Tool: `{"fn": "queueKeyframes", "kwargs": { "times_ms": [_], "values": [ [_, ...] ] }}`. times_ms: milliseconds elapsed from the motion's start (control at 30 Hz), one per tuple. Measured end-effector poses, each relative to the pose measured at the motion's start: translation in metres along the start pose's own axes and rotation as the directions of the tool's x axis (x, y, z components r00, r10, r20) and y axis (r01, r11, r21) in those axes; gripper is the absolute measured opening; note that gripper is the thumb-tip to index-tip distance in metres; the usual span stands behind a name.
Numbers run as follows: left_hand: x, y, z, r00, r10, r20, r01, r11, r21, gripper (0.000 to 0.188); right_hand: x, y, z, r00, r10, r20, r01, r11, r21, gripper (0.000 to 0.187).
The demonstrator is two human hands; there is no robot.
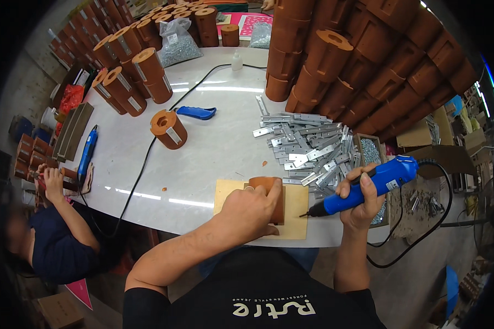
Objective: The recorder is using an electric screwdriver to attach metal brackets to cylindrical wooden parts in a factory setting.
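Note:
My left hand [244, 213] is closed round a brown cylindrical block [279, 205], which rests on a square tan board [297, 219] at the table's near edge. The hand hides much of the block. In my right hand [362, 208] is a blue electric screwdriver [377, 187], its dark bit pointing left over the right edge of the board, apart from the block. Just beyond the board lies a heap of silver metal strips [307, 145] with holes. A wooden tray of small screws [369, 148] sits beside the heap, partly behind my right hand.
Stacked brown cylinders [324, 60] rise at the back right, more [142, 68] at the back left. One cylinder [169, 131] stands near a blue utility knife [197, 113]. A black cable [148, 148] crosses the table. Another person [60, 230] works at left, near a second blue screwdriver [86, 153].

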State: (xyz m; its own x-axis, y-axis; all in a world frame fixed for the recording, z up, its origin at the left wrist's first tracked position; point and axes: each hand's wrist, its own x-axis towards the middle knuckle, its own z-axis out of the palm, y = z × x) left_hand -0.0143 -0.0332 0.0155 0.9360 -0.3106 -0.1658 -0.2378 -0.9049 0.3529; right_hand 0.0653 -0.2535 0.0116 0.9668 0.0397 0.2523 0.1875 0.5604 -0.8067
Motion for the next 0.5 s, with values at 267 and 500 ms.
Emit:
{"fn": "queueKeyframes", "kwargs": {
  "times_ms": [267, 500],
  "values": [
    [0.077, -0.085, 0.014, 0.900, -0.316, -0.301, 0.260, 0.942, -0.212, 0.048, -0.009, -0.006, -0.018, 0.989, 0.080, -0.124, -0.087, 0.995, -0.047, 0.024],
    [0.133, -0.114, 0.035, 0.883, -0.398, -0.248, 0.395, 0.916, -0.065, 0.037, -0.020, -0.014, -0.023, 0.981, 0.133, -0.143, -0.143, 0.987, -0.066, 0.027]
  ]
}}
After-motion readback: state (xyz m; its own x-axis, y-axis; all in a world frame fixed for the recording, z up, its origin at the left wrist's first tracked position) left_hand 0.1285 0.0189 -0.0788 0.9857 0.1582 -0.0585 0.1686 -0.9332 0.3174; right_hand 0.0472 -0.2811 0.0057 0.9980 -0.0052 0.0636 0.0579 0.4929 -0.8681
